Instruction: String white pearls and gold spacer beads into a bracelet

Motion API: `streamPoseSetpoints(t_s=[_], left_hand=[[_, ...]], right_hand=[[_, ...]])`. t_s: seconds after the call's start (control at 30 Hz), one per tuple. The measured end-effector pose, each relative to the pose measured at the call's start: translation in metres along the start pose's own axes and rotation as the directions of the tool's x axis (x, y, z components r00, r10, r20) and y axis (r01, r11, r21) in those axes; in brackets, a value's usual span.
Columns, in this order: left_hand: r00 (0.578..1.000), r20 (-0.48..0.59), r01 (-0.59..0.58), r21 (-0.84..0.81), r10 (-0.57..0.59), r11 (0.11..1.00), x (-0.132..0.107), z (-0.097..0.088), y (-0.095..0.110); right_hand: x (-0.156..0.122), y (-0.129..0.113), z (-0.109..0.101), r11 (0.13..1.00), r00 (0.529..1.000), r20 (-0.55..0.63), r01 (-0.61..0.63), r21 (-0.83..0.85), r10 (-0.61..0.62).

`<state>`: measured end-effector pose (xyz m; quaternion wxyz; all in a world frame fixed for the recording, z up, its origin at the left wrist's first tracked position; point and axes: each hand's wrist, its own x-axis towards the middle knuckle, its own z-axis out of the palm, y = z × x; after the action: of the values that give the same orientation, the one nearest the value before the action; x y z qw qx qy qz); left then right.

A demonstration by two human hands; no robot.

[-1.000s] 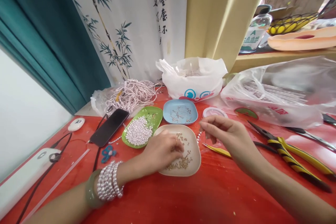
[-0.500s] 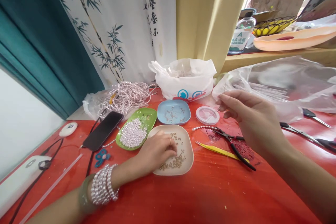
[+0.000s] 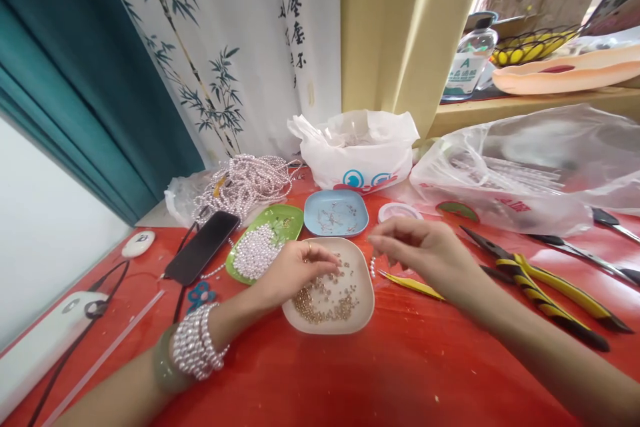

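Observation:
My left hand is over the beige tray, thumb and fingertips together above loose gold beads. Whatever those fingertips hold is too small to make out. Just right of the tray, my right hand is closed in a pinch, with a short beaded string hanging below its fingertips. Behind my left hand, the green tray holds many pearl beads. A blue tray with small metal pieces sits beyond the beige one. Yellow tweezers lie under my right hand.
Yellow-black pliers and scissors lie at the right. Plastic bags stand along the back. On the left are bead strands, a phone, a blue flower-shaped piece and a white power strip with cables.
My right hand has come down and left, from holding a thread up to beside the beige tray. The beaded string now hangs from it. My left hand stays over the beads, its fingers shifted slightly.

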<state>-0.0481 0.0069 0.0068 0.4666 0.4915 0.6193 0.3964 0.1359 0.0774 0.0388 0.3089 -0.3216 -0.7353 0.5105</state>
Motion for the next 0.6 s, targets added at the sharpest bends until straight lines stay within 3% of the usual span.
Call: streamPoseSetpoints(t_s=[0.1,0.23,0.6], left_hand=[[0.999,0.008,-0.033,-0.1,0.034,0.994,0.001,-0.001,-0.001],[0.998,0.009,-0.055,-0.256,0.059,0.965,0.002,-0.003,-0.004],[0.998,0.028,-0.047,-0.383,0.062,0.923,0.003,0.0,-0.009]], right_hand=[[-0.002,0.01,0.014,0.998,0.988,0.14,-0.061,-0.008,0.061],[-0.008,0.017,0.027,0.996,0.973,0.216,-0.08,-0.032,0.085],[-0.015,0.017,0.034,0.995,0.981,0.178,-0.066,-0.07,0.078]])
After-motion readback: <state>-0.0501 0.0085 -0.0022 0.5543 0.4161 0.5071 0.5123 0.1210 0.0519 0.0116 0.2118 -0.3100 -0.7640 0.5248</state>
